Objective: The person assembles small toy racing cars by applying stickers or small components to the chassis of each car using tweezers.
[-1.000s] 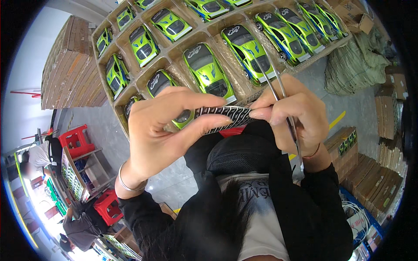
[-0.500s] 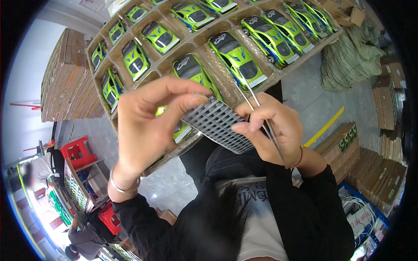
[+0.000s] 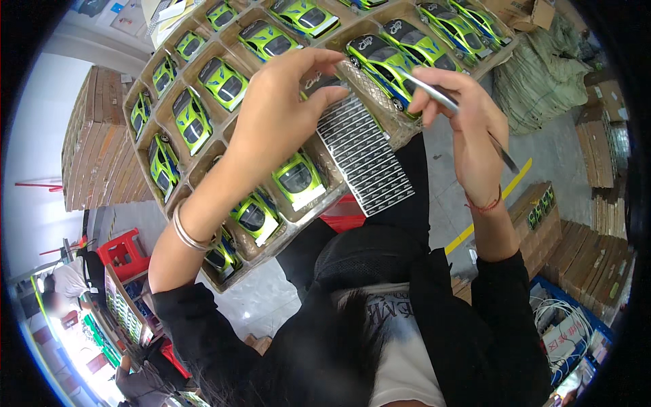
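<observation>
Black and white rows cover the striped sheet [image 3: 366, 159], which slants down from the left hand [image 3: 281, 112]. Its upper end sits at the tip of the left thumb, and the rest runs down to the right, clear of the fingers. The left fingers hold the sheet by that end alone; the forefinger is raised, with a gap between it and the thumb, and how the fingers behind press on the sheet is hidden. The right hand [image 3: 471, 125] is near the sheet without touching it, its fingers closed around metal tweezers [image 3: 441, 95]. The tips point up and left; whether they grip anything is too blurred to tell.

Under the sheet runs the near edge of a brown compartment tray [image 3: 332, 197], and the sheet's lower end reaches past that edge, above the person's lap. Just left of the sheet, by the same edge, a green toy car [image 3: 298, 180] lies in its compartment. More green cars fill compartments toward the tray's left and far edges. Beyond the right edge is a pale green sack [image 3: 539, 85]; beyond the left edge stand stacked cardboard sheets [image 3: 95, 142].
</observation>
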`<action>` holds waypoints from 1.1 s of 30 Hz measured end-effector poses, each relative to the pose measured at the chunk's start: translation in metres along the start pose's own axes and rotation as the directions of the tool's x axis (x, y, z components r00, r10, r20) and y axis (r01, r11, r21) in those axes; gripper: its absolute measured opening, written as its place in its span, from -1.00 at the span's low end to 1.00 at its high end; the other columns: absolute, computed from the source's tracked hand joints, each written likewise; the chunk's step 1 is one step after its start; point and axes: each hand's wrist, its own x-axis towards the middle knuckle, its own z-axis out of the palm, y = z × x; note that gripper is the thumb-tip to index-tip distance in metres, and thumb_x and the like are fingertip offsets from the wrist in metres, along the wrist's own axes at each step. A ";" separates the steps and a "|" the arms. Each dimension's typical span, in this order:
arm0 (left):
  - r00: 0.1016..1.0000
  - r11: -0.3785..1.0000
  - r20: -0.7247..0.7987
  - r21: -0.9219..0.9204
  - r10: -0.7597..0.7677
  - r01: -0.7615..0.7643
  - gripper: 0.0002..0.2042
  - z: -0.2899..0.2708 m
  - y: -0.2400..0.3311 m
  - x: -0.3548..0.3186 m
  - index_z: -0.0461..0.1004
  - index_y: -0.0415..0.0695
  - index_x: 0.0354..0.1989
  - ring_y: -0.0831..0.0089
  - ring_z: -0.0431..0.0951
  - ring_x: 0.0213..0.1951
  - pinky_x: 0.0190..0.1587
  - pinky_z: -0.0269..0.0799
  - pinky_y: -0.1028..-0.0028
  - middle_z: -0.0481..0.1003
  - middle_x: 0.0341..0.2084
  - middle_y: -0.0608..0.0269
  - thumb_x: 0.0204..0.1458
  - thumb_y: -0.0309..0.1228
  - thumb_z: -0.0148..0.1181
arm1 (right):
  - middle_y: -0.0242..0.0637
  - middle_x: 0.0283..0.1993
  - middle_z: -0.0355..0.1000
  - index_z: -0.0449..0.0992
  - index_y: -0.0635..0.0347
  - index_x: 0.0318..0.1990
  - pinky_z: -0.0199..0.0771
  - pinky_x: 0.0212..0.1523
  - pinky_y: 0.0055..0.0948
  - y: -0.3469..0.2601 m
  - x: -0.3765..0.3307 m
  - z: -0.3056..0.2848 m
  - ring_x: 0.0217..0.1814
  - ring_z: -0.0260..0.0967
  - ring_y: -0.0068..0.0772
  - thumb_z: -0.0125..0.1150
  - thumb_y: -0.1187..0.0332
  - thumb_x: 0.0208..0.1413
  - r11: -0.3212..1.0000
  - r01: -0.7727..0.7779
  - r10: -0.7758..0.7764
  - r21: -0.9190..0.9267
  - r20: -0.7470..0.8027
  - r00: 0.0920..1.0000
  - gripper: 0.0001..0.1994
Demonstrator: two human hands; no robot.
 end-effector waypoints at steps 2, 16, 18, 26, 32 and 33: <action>0.983 0.975 -0.059 0.145 0.176 -0.166 -0.72 -0.001 -0.005 -0.004 0.54 -0.20 -0.09 0.35 0.56 -0.23 -0.15 0.45 0.46 0.57 -0.25 0.18 -0.02 -0.54 0.30 | -0.38 -0.39 0.46 0.55 0.29 -0.10 0.26 -0.37 -0.67 0.003 0.009 0.003 -0.40 0.30 -0.71 0.01 0.14 0.32 0.989 -0.149 0.149 0.005 0.059 0.987 -0.64; 0.963 0.904 0.027 0.338 0.268 -0.261 -0.76 0.008 0.006 -0.041 0.56 -0.16 -0.19 0.18 0.58 -0.15 -0.16 0.52 0.33 0.54 -0.14 0.17 -0.09 -0.49 0.32 | -0.36 -0.55 0.48 0.55 0.29 -0.43 0.30 -0.54 -0.69 0.030 0.064 0.014 -0.53 0.42 -0.69 0.10 0.21 0.26 0.948 -0.306 0.317 -0.084 0.236 0.918 -0.67; 0.960 0.901 0.012 0.342 0.280 -0.267 -0.76 0.009 0.005 -0.041 0.55 -0.17 -0.20 0.19 0.58 -0.15 -0.16 0.52 0.34 0.54 -0.15 0.17 -0.09 -0.50 0.32 | -0.35 -0.55 0.49 0.55 0.29 -0.42 0.32 -0.53 -0.69 0.029 0.063 0.015 -0.53 0.42 -0.68 0.10 0.21 0.26 0.950 -0.297 0.311 -0.092 0.241 0.919 -0.68; 0.956 0.896 0.030 0.341 0.293 -0.285 -0.78 0.009 0.003 -0.038 0.53 -0.20 -0.21 0.17 0.57 -0.14 -0.13 0.52 0.33 0.54 -0.14 0.16 -0.08 -0.52 0.30 | -0.33 -0.54 0.49 0.54 0.31 -0.41 0.40 -0.49 -0.67 0.032 0.062 0.017 -0.52 0.43 -0.67 0.10 0.25 0.26 0.962 -0.261 0.272 -0.076 0.248 0.930 -0.69; 0.957 0.898 0.053 0.335 0.285 -0.286 -0.77 0.007 0.003 -0.037 0.50 -0.22 -0.20 0.17 0.54 -0.10 -0.07 0.49 0.31 0.54 -0.11 0.16 -0.08 -0.53 0.28 | -0.33 -0.53 0.49 0.54 0.31 -0.40 0.39 -0.49 -0.68 0.032 0.061 0.019 -0.53 0.42 -0.68 0.11 0.26 0.26 0.962 -0.252 0.271 -0.107 0.233 0.934 -0.71; 0.956 0.895 0.056 0.338 0.289 -0.291 -0.76 0.007 0.003 -0.037 0.50 -0.22 -0.20 0.18 0.53 -0.09 -0.06 0.49 0.31 0.53 -0.10 0.16 -0.08 -0.53 0.28 | -0.34 -0.53 0.49 0.54 0.31 -0.40 0.39 -0.49 -0.68 0.032 0.062 0.019 -0.53 0.42 -0.68 0.11 0.26 0.26 0.965 -0.242 0.260 -0.099 0.241 0.935 -0.71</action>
